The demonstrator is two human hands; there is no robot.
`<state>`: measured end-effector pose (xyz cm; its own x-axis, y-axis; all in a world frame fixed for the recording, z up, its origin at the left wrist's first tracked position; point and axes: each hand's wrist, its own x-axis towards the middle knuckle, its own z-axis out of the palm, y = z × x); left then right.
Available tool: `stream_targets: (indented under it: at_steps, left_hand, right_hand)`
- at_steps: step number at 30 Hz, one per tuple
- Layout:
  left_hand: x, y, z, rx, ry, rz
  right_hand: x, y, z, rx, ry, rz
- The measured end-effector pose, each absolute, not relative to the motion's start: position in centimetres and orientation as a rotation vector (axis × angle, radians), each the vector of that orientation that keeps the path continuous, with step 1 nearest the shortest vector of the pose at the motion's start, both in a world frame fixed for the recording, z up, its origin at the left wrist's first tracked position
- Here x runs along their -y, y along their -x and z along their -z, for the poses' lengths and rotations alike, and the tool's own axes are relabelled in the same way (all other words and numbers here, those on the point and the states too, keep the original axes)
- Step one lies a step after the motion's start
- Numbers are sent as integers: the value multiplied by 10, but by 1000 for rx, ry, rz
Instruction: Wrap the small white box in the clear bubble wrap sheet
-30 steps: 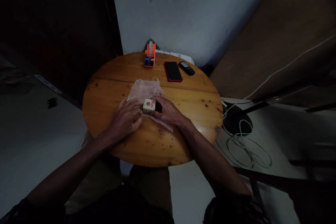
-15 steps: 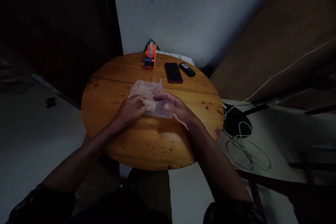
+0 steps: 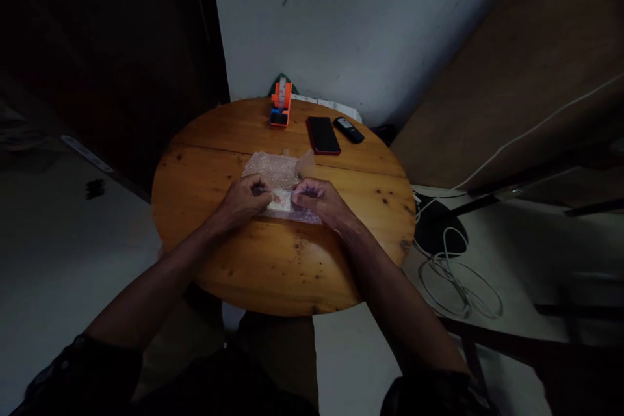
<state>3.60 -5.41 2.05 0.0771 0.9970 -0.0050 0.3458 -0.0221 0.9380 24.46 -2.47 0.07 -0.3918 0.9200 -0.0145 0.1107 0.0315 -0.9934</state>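
Two pinches on bubble wrap (image 3: 270,168), left hand (image 3: 242,199) and right hand (image 3: 325,202); I log a pale box (image 3: 281,200) beneath, between the fingertips, midway between side edges of the table (image 3: 268,263), long axis unclear.

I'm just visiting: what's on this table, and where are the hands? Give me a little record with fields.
Left hand: at the wrap, by the box's left end
Right hand: at the wrap, by the box's right end
Box: within the wrap
Table: wooden
Far side: tape dispenser, flat device, handset
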Motion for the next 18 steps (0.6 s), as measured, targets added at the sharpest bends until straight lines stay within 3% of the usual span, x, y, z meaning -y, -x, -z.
stream_targets:
  at_steps: [9,18]
  left_hand:
    - [52,-37,-14,-1400,-1496,-995]
    - [51,-37,-8,-1396,-1551,-1032]
  right_hand:
    - [18,-246,10,1631,1085,-1267]
    - [44,-238,-15,2313,836,-151]
